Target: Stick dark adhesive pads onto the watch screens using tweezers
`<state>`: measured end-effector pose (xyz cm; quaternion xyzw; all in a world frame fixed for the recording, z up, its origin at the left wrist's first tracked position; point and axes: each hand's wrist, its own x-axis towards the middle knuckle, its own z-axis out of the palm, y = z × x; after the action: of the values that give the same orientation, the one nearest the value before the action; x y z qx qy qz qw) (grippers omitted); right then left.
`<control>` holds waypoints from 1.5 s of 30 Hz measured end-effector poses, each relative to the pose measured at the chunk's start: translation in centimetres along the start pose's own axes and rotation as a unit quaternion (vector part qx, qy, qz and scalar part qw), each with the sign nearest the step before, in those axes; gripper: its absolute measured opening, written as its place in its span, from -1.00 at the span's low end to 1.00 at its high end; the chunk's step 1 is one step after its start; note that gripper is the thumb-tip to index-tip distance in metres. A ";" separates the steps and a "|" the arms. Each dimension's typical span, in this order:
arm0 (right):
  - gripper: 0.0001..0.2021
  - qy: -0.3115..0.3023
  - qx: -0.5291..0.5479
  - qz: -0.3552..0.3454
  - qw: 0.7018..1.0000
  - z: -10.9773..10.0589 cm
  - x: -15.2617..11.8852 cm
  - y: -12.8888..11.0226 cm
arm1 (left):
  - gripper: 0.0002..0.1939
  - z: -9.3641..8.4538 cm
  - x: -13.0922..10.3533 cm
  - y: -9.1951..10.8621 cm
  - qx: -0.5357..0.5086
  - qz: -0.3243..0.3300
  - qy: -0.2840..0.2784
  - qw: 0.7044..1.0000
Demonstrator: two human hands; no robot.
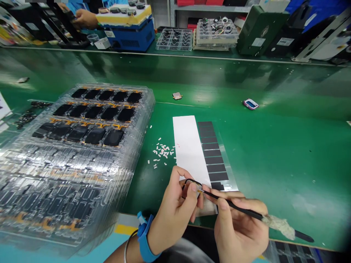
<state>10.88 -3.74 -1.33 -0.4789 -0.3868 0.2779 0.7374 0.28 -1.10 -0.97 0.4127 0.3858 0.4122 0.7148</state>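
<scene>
Black part (192, 179) outside tray (146, 95) of screens (113, 137)

bright light, streaky glare

bright light lifts the tabletop (274, 153), which carries a hazy reflection at right. white highlights streak the clear plastic trays (127, 160). the upper-left clutter (12, 31) looks smeared, the edges stretch, and the lower-right corner falls dark.

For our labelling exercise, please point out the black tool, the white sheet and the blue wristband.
Black tool (251, 213): head view, on its shaft.
White sheet (188, 146): head view, on its bare face.
Blue wristband (145, 243): head view, on its strap.
</scene>
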 end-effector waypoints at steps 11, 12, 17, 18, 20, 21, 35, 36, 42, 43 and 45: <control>-0.79 0.008 -0.004 -0.013 1.000 0.1 0.0 -0.3 | -0.70 -0.1 0.1 0.3 0.014 -0.018 0.027 0.999; -0.80 0.019 -0.002 -0.005 1.000 -0.1 0.2 -0.5 | -0.70 -0.1 0.1 0.2 0.018 -0.019 0.027 0.999; -0.84 0.066 -0.054 0.011 0.996 -3.7 2.7 -1.2 | -0.80 -0.1 -0.3 -0.1 0.057 0.000 0.014 0.998; -0.83 0.060 -0.083 0.012 0.995 -4.8 3.4 -1.1 | -0.84 0.0 -0.4 0.0 0.070 0.010 0.012 0.997; -0.83 0.013 -0.143 0.028 0.989 -6.9 4.6 -0.7 | -0.87 0.2 -0.7 0.2 0.115 0.032 0.002 0.993; -0.85 -0.020 -0.163 0.037 0.986 -7.6 5.1 -0.4 | -0.87 0.4 -0.8 0.3 0.150 0.043 -0.008 0.988; -0.92 -0.167 -0.187 0.067 0.966 -8.5 5.7 0.5 | -0.89 1.7 1.0 0.3 0.419 0.070 -0.076 0.902; -0.90 -0.171 -0.188 0.067 0.965 -8.6 5.7 0.6 | -0.89 1.7 1.0 0.3 0.425 0.074 -0.080 0.899; -0.90 -0.179 -0.202 0.084 0.959 -8.7 5.5 0.4 | -0.88 1.8 1.0 0.4 0.452 0.083 -0.086 0.884; -0.90 -0.178 -0.201 0.088 0.959 -8.7 5.5 0.4 | -0.88 1.8 1.0 0.4 0.455 0.083 -0.085 0.883; -0.89 -0.174 -0.199 0.090 0.960 -8.7 5.5 0.4 | -0.88 1.8 1.0 0.4 0.459 0.086 -0.085 0.880</control>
<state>21.19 -3.55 -2.12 -0.5933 -0.5119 0.3396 0.5203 2.14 -0.51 -0.18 0.7598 0.4324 0.2117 0.4370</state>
